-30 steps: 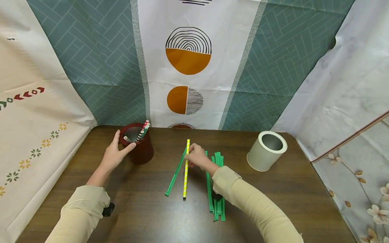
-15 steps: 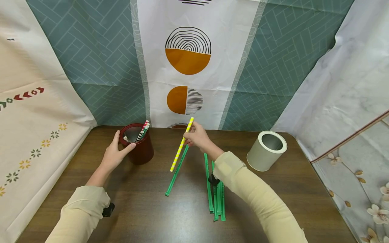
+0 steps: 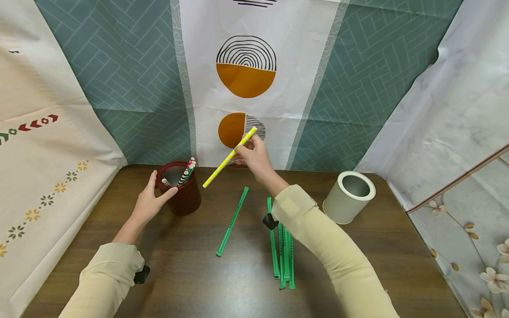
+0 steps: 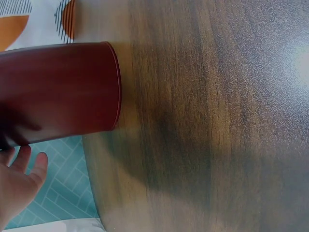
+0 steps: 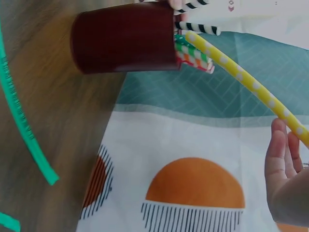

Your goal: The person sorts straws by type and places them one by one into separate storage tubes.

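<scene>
My right hand (image 3: 256,160) pinches a yellow paper straw with white dots (image 3: 222,166), raised above the back of the table and slanting down to the left. In the right wrist view the low end of the yellow straw (image 5: 256,87) overlaps the mouth of a dark red cup (image 5: 125,41). At the back left my left hand (image 3: 150,201) holds the dark red cup (image 3: 184,198) by its rim, thumb at the front and fingers along the left side. Several patterned paper straws (image 3: 187,171) lean inside this cup. The left wrist view shows the left hand's fingers (image 4: 38,166) against the cup's wall.
One green paper-wrapped straw (image 3: 232,223) lies mid-table. Several more green wrapped straws (image 3: 285,260) lie together to its right, partly under the right forearm. A pale grey cup (image 3: 343,201) stands at the back right. Patterned cloth (image 3: 151,79) hangs behind the wooden table (image 3: 191,274).
My right hand has lifted the yellow straw off the table, up and back, and tilted it so its low end swings left to the cup. The left hand stays on the cup.
</scene>
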`<state>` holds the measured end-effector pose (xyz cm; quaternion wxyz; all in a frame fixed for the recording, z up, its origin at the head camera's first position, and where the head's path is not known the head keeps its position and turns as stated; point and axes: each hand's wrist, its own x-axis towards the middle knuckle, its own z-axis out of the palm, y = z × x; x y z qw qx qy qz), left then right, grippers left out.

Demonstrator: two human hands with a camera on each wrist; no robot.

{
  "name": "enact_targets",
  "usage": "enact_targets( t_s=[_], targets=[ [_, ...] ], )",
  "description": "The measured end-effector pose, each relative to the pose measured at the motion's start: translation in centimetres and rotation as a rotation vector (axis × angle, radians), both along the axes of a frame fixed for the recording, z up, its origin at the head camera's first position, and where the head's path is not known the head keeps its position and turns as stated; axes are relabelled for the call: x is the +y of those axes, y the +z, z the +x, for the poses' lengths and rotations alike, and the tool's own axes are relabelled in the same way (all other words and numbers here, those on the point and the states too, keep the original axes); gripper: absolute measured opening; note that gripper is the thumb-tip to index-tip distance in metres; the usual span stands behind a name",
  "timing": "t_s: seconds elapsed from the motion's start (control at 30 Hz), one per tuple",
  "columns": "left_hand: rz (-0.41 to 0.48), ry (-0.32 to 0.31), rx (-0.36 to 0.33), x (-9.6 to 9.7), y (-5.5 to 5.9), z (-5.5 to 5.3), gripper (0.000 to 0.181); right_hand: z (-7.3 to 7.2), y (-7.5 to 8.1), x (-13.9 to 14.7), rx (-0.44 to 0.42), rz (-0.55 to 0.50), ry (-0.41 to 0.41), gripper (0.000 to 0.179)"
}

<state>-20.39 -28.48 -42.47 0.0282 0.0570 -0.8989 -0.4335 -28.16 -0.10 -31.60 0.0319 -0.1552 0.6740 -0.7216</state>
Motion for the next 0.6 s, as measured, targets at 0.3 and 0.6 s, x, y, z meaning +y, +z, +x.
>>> enact_targets(
  t_s=[0.3, 0.6],
  targets=[
    [-0.004, 0.005, -0.007, 0.0, 0.0, -0.1, 0.092, 0.2, 0.4, -2.0, 0.049, -0.064, -0.013, 0.017],
    [-0.01, 0.005, -0.007, 0.0, -0.1, 0.0, 0.092, 0.3, -0.5, -4.4, 0.085, -0.002, -0.015, 0.017]
  ],
)
